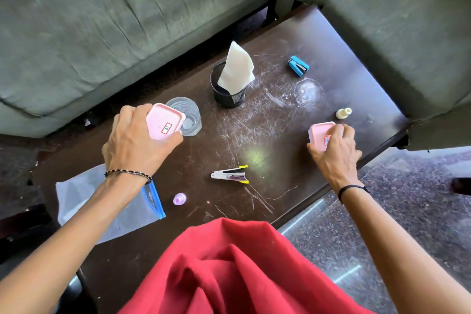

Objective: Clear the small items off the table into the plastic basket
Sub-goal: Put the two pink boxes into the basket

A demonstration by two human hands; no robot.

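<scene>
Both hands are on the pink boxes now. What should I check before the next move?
1. Left hand grips left pink box: ok, fingers curled round it.
2. Right hand grips right pink box: ok, fingers curled over its top.
3. Left box clear of the glass: cannot tell, they overlap in this view.
4. Right box lifted off the table: cannot tell.
5. Plastic basket in sight: not ok, none in the frame.
6. Small items cleared: not ok; blue stapler, silver stapler, cream bottle and purple cap lie on the table.
</scene>
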